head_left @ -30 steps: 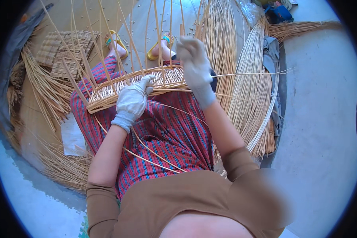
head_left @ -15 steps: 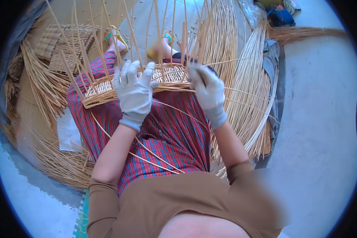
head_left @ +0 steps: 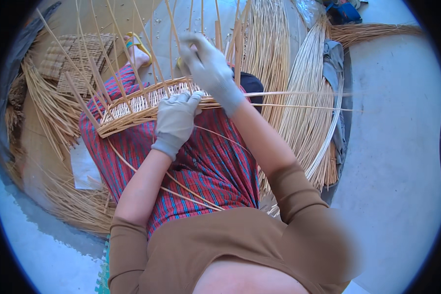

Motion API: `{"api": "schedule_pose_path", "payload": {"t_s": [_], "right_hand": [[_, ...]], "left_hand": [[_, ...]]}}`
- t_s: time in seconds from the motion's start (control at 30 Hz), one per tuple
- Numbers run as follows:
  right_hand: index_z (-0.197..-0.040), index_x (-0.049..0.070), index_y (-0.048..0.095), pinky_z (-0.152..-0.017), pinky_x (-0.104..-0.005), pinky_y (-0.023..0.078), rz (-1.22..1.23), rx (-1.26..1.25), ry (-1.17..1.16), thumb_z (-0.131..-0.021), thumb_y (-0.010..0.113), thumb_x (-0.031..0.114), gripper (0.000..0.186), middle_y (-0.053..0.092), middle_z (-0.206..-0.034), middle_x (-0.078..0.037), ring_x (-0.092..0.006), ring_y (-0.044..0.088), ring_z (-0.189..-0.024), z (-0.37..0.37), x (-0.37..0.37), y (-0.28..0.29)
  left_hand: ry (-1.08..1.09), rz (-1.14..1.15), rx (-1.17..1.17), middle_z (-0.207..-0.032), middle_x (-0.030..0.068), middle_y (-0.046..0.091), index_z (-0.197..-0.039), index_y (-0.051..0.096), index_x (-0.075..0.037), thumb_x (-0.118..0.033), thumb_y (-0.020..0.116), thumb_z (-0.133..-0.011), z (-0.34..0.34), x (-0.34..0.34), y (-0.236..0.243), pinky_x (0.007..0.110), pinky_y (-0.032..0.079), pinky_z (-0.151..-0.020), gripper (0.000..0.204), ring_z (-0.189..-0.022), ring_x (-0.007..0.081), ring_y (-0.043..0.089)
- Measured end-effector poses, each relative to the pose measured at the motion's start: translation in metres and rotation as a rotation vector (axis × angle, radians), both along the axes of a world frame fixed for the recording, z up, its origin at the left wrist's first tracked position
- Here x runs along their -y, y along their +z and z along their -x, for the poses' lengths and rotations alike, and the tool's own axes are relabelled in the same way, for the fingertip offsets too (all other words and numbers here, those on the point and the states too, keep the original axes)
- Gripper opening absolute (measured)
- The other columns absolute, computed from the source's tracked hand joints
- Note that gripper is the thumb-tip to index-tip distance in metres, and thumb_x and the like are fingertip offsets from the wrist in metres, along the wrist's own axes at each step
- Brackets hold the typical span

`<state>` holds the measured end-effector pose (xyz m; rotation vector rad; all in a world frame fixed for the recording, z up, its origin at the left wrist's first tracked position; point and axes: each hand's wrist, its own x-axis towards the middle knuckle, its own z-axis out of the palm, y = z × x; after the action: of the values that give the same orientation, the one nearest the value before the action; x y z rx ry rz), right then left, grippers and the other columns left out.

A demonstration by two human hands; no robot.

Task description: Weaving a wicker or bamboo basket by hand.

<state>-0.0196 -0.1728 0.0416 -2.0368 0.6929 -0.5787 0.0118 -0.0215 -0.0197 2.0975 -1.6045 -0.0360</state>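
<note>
A half-woven wicker basket (head_left: 127,125) lies across my lap, with a pale woven base and tall thin stakes standing up from its edges. My left hand (head_left: 176,117), in a whitish work glove, is closed on the near rim around its middle. Over the right part of the basket reaches my right hand (head_left: 208,68), also gloved. Its fingers are bent among the upright stakes and smeared by motion, so what they hold is unclear. Loose weaving strands (head_left: 299,105) run out to the right from the rim. Other thin strands (head_left: 191,196) hang over my lap.
Long bundles of peeled canes (head_left: 304,112) lie to the right on a grey cloth. Further left are flat woven panels (head_left: 85,61), a bundle of darker canes (head_left: 51,98) and a white sheet (head_left: 85,164). A blue item (head_left: 345,13) sits at the far right.
My right hand has moved left and farther away, over the basket. My left hand's spread fingers have closed onto the near rim. The basket has shifted slightly left.
</note>
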Motion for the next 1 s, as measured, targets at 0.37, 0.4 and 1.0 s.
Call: {"api": "schedule_pose_path", "payload": {"t_s": [0.37,0.4,1.0], "right_hand": [[-0.133,0.009,0.048,-0.073,-0.0399,0.056,-0.066,-0.144,-0.190,-0.098,0.064,0.024,0.042,0.075,-0.094,-0.015,-0.0270,0.073,-0.078,0.096,0.029,0.043],[-0.142,0.013,0.047,-0.081,-0.0452,0.055,0.023,-0.275,-0.139,-0.096,0.065,0.029,0.052,0.073,-0.103,-0.020,-0.0370,0.072,-0.087,0.076,0.035,0.053],[-0.156,0.016,0.043,-0.064,-0.0273,0.053,0.554,0.167,0.236,-0.088,0.075,0.002,0.076,0.065,-0.091,-0.002,-0.0106,0.056,-0.064,0.035,0.038,0.112]], "left_hand": [[0.037,0.145,-0.305,-0.095,0.0141,0.073,-0.110,0.070,-0.011,-0.030,0.059,-0.099,-0.003,0.008,0.012,0.048,0.053,-0.074,0.024,-0.085,0.0368,0.070],[0.059,0.192,-0.413,-0.096,0.0151,0.073,-0.111,0.069,-0.011,-0.030,0.058,-0.100,-0.005,0.008,0.011,0.049,0.053,-0.075,0.025,-0.086,0.0378,0.070],[0.145,-0.059,-0.429,-0.097,0.0147,0.074,-0.112,0.069,-0.017,-0.029,0.063,-0.097,-0.006,0.009,0.018,0.048,0.054,-0.074,0.020,-0.085,0.0384,0.070]]}}
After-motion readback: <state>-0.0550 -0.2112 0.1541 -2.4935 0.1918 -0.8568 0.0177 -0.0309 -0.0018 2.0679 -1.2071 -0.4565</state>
